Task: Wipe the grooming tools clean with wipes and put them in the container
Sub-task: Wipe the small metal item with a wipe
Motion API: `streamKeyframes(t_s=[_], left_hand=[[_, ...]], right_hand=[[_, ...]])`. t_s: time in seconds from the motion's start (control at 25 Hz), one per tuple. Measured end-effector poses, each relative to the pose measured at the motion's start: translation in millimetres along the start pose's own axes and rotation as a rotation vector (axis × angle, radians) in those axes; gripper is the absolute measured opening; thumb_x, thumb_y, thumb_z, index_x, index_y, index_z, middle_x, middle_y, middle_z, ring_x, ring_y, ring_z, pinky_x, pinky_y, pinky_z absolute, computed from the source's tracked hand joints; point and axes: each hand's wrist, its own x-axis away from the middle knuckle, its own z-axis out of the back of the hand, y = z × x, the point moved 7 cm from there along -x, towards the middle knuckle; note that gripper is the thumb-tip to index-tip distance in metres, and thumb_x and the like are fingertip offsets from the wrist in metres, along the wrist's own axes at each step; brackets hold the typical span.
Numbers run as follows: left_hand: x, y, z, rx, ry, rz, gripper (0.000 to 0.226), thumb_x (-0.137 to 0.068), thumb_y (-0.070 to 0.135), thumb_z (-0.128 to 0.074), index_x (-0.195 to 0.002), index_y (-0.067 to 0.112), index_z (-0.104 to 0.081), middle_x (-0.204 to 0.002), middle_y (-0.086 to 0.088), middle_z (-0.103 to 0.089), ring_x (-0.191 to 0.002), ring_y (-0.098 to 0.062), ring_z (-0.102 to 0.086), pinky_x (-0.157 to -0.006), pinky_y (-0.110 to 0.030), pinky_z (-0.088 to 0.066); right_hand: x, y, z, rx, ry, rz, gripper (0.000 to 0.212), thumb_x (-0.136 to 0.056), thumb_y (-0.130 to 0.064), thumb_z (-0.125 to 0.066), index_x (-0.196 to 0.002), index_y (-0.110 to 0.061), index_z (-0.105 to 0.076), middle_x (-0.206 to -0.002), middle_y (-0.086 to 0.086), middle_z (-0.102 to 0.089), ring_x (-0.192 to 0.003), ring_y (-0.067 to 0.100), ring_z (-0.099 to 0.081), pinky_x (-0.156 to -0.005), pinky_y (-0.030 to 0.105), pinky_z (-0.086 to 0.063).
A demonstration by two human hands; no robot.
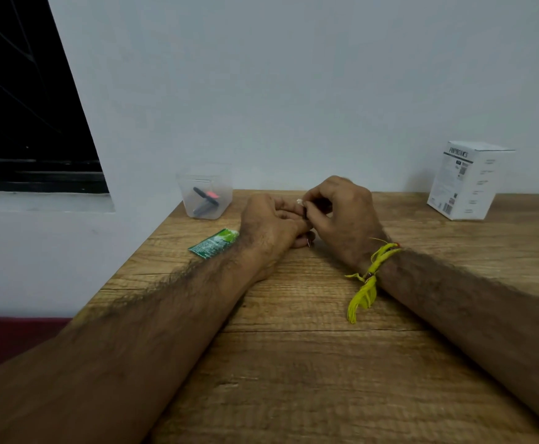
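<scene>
While the left hand (269,224) grips a small dark tool (304,213), the right hand (338,213) pinches a white wipe (299,201).

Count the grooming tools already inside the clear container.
2 that I can make out in the clear container: a black tool and a dark tool with a pink part, crossing each other. More may be hidden.

wooden table (294,363) | far left: clear container (206,195) | green sachet (213,243) | far right: white box (467,181)
</scene>
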Motion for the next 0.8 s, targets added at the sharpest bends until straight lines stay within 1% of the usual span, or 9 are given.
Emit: streamKeyframes(t_s=[0.12, 0.28, 0.36, 0.48, 0.6, 0.8], left_hand=[[0.1, -0.2, 0.0, 0.011, -0.009, 0.002, 0.01, -0.081, -0.004, -0.077, -0.089, 0.0, -0.072, -0.078, -0.017, -0.073, -0.067, -0.022, -0.074, -0.057, -0.025, -0.058], [0.0, -1.3, -0.4, 0.02, -0.01, -0.007, 0.011, -0.081, -0.003, -0.078, -0.087, 0.002, -0.071, -0.077, -0.015, -0.073, -0.069, -0.024, -0.074, -0.057, -0.025, -0.058], [-0.5, -1.3, -0.4, 0.018, -0.012, -0.008, 0.012, -0.08, -0.004, -0.078, -0.087, 0.002, -0.071, -0.078, -0.016, -0.073, -0.068, -0.024, -0.074, -0.057, -0.025, -0.058], [-1.5, -0.2, -0.3, 0.017, -0.006, -0.019, 0.013, -0.08, -0.006, -0.078, -0.086, 0.002, -0.07, -0.077, -0.017, -0.073, -0.067, -0.024, -0.073, -0.055, -0.024, -0.057], [-0.3, -0.6, -0.2, -0.003, -0.008, -0.022, 0.014, -0.08, -0.007, -0.077, -0.085, 0.004, -0.07, -0.081, -0.02, -0.074, -0.067, -0.026, -0.074, -0.055, -0.025, -0.057], [-0.5, 0.2, 0.2, 0.001, -0.004, -0.018, 0.014, -0.08, -0.008, -0.076, -0.089, 0.0, -0.071, -0.085, -0.023, -0.074, -0.07, -0.027, -0.074, -0.057, -0.024, -0.057]], right_hand=[[0.0, 1.2, 1.3, 0.001, 0.011, -0.013, 0.004, -0.081, -0.007, -0.068, -0.081, -0.007, -0.072, -0.08, 0.006, -0.067, -0.076, 0.021, -0.062, -0.071, 0.042, -0.054], [1.0, 1.8, 1.2, -0.009, 0.004, -0.015, 0.003, -0.082, -0.007, -0.069, -0.081, -0.008, -0.072, -0.079, 0.005, -0.066, -0.076, 0.02, -0.061, -0.071, 0.042, -0.053], [0.0, 3.9, 2.0, -0.023, 0.021, -0.022, 0.003, -0.083, -0.007, -0.07, -0.082, -0.008, -0.072, -0.08, 0.005, -0.066, -0.076, 0.02, -0.062, -0.071, 0.041, -0.054], [-0.3, 3.8, 0.0, -0.044, 0.002, -0.026, 0.003, -0.084, -0.007, -0.069, -0.083, -0.008, -0.072, -0.081, 0.004, -0.067, -0.078, 0.019, -0.062, -0.072, 0.041, -0.054], [-0.3, 7.7, 3.4, -0.056, 0.034, -0.048, 0.004, -0.083, -0.006, -0.069, -0.085, -0.008, -0.073, -0.082, 0.004, -0.068, -0.079, 0.02, -0.063, -0.072, 0.042, -0.055], [-0.7, 6.9, 3.4, -0.08, 0.036, -0.053, 0.004, -0.084, -0.006, -0.069, -0.085, -0.007, -0.072, -0.082, 0.005, -0.068, -0.079, 0.021, -0.063, -0.072, 0.043, -0.055]])
